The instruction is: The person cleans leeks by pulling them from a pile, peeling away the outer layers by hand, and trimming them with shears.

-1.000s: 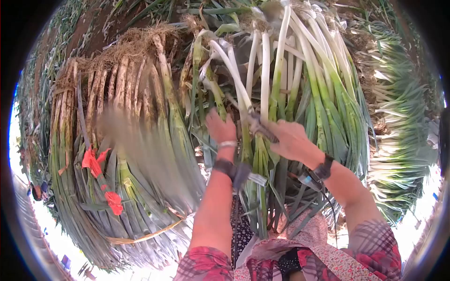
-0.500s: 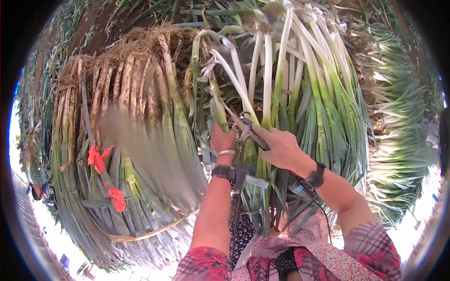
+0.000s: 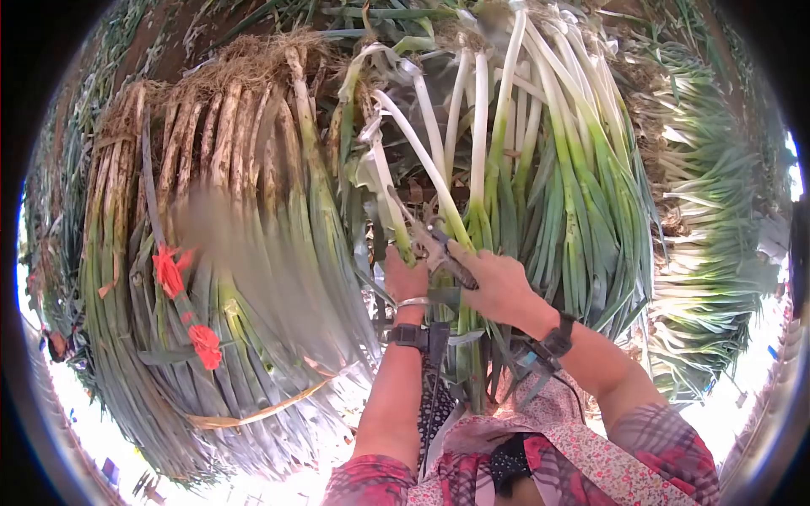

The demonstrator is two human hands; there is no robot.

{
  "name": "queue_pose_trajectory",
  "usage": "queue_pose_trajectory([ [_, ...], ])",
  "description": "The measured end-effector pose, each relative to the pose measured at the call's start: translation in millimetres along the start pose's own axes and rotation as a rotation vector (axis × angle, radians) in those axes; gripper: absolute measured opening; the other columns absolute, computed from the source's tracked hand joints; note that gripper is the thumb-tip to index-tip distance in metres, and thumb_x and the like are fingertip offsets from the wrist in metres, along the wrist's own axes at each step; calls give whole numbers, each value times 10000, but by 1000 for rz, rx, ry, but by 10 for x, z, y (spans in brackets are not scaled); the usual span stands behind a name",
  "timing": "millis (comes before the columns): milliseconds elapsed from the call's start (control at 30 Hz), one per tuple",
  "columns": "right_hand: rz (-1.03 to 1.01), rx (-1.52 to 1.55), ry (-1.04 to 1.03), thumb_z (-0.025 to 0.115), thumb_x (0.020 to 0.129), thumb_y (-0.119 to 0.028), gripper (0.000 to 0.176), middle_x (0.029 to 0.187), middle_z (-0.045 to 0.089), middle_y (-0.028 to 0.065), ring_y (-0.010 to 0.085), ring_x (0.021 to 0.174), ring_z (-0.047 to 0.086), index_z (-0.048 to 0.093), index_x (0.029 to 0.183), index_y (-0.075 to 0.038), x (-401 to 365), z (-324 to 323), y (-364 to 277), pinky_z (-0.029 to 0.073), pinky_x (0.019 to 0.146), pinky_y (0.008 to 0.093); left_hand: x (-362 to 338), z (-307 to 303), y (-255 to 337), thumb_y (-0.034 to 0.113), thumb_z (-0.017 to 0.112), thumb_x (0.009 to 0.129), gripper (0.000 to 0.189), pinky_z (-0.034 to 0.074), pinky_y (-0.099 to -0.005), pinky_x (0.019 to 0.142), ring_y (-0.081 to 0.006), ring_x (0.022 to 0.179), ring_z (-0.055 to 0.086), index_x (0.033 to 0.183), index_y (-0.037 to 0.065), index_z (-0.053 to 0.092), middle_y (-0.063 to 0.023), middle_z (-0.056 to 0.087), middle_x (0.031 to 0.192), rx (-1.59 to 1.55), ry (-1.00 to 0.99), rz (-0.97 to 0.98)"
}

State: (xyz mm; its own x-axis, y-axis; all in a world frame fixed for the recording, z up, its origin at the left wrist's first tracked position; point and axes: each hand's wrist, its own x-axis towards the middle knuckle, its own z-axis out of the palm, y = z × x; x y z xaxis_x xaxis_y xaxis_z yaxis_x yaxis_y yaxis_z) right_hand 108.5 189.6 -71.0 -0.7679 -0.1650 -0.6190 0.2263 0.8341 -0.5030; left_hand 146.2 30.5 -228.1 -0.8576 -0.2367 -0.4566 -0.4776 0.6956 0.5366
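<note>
My left hand point(image 3: 407, 271) is closed round the green part of a green onion point(image 3: 386, 190), its pale stalk pointing away from me. Loose, torn skin point(image 3: 364, 173) hangs beside that stalk. In my right hand point(image 3: 502, 287) is what looks like an air blow gun point(image 3: 443, 253), its thin nozzle angled up and left along the stalk. Both hands are close together, almost touching. Just right of the nozzle, a peeled white green onion point(image 3: 418, 139) slants past. My fingers hide part of the tool's body.
Unpeeled green onions point(image 3: 228, 143) with muddy stalks and roots lie at left, with a red ribbon point(image 3: 171, 271) among them. Peeled green onions point(image 3: 574, 143) fan out at right. Beyond them runs a long row of more green onions point(image 3: 709, 228).
The held green onion's outer skin has come loose to the left, baring a whiter stalk. Both hands have shifted slightly down in view and stay closed.
</note>
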Motion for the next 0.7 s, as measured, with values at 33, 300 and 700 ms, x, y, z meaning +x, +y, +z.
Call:
queue_pose_trajectory([
  [33,4,-14,22,645,670,-174,704,825,558,146,345,768,578,430,1339,-147,71,-16,-11,456,685,442,17,-22,13,186,689,645,560,450,-473,805,-427,919,563,1126,6,465,-239,586,995,12,-36,-33],
  [300,-124,-49,245,658,666,-180,696,830,581,160,346,772,596,444,1325,-126,917,-20,142,464,673,439,50,-171,2,134,651,658,575,493,-349,698,-258,784,634,1176,-31,465,-176,644,896,-116,-183,-142],
  [700,-136,-54,285,662,675,-199,714,864,601,174,378,772,594,427,1343,-107,1344,-88,-15,459,678,450,151,-237,-227,73,654,698,456,486,-270,686,-128,792,563,1124,-28,527,-62,615,943,-694,-403,-100],
])
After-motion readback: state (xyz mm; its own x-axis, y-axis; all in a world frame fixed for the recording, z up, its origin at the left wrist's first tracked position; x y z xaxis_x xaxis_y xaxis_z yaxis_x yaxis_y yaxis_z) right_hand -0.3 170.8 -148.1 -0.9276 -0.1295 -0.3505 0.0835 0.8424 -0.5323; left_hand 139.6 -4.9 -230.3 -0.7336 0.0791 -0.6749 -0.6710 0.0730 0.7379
